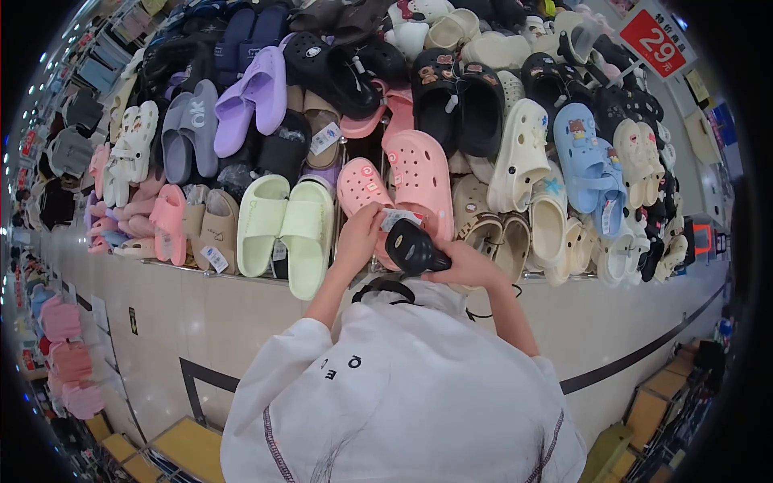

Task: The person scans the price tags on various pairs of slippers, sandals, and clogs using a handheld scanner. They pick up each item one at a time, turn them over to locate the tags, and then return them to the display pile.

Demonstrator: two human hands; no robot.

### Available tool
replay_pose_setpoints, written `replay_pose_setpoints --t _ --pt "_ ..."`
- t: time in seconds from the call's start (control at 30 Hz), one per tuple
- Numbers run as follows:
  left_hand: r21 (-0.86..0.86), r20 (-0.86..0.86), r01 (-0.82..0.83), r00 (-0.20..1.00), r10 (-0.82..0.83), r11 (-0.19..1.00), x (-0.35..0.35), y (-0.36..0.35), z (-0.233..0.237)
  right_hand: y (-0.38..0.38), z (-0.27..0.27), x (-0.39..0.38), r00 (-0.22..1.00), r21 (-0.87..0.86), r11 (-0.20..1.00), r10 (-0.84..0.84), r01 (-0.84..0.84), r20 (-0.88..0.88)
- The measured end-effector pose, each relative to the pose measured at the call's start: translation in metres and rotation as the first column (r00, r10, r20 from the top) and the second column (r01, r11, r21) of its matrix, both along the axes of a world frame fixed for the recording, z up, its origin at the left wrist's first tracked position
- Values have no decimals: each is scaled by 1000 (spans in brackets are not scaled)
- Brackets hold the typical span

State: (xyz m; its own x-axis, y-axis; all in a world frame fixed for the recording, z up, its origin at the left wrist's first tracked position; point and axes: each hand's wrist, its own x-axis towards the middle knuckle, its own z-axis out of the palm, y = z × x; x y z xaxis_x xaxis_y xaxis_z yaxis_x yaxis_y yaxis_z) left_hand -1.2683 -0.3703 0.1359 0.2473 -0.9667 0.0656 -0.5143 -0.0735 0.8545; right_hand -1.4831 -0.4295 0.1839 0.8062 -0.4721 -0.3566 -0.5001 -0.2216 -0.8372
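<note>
My left hand [359, 240] is closed, pinching a white tag [395, 217] in front of a pair of pink clogs [420, 177]. In my right hand [469, 266] is a black handheld barcode scanner [409, 248], its head close over the tag and partly covering it. The clogs stand toes up at the front of the shoe display, with small charms on them. Light green slides [307, 233] are just left of my left hand. Beige clogs [481, 211] sit beyond my right hand.
Piled clogs and slides fill the display, including purple slides [256, 97], black clogs [456, 97] and blue clogs [581, 153]. A red price sign [658, 44] stands at the upper right. Tiled floor [193, 310] runs along the display's front edge.
</note>
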Motion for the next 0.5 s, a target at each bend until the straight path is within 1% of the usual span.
replay_pose_setpoints --t 0.07,0.13,0.17,0.2,0.23,0.27,0.3,0.33,0.37,0.4,0.43,0.47,0.5 --pt "-37 7 9 1000 -9 999 0 -2 -4 2 -8 2 1000 -41 999 -20 20 -9" --pt "40 -188 -5 982 12 999 0 1 -10 6 -6 0 999 -85 996 -41 40 -13" --pt "117 -204 -36 977 59 992 1 2 -12 10 -2 -3 994 -50 994 -102 100 -39" --pt "110 -209 -32 976 55 993 0 2 -19 16 0 -7 984 -14 986 -165 164 -68" --pt "150 -251 -54 964 91 987 -2 2 -28 21 -6 -14 981 -15 981 -194 194 16" --pt "192 -290 -72 949 126 979 -3 2 -40 27 -4 -20 979 -18 979 -202 202 10" --pt "226 -393 -8 914 99 974 -4 2 -55 33 5 -25 961 34 962 -268 271 -73" --pt "223 -398 3 913 89 975 -10 3 -71 40 10 -29 931 80 936 -328 344 -157" --pt "175 -411 -88 898 154 981 -18 3 -84 51 4 -35 927 72 933 -338 352 -160" --pt "115 -437 -167 877 201 979 -28 -10 -90 61 -7 -44 892 120 887 -432 447 -133" --pt "191 -584 -176 771 256 966 -34 -15 -62 72 -17 -50 851 182 832 -514 525 -107" --pt "187 -591 -161 770 242 969 -34 -24 -67 81 -23 -55 843 173 825 -526 538 -111" --pt "296 -743 -117 595 306 948 -32 -33 -78 89 -29 -56 810 188 788 -575 586 -116"
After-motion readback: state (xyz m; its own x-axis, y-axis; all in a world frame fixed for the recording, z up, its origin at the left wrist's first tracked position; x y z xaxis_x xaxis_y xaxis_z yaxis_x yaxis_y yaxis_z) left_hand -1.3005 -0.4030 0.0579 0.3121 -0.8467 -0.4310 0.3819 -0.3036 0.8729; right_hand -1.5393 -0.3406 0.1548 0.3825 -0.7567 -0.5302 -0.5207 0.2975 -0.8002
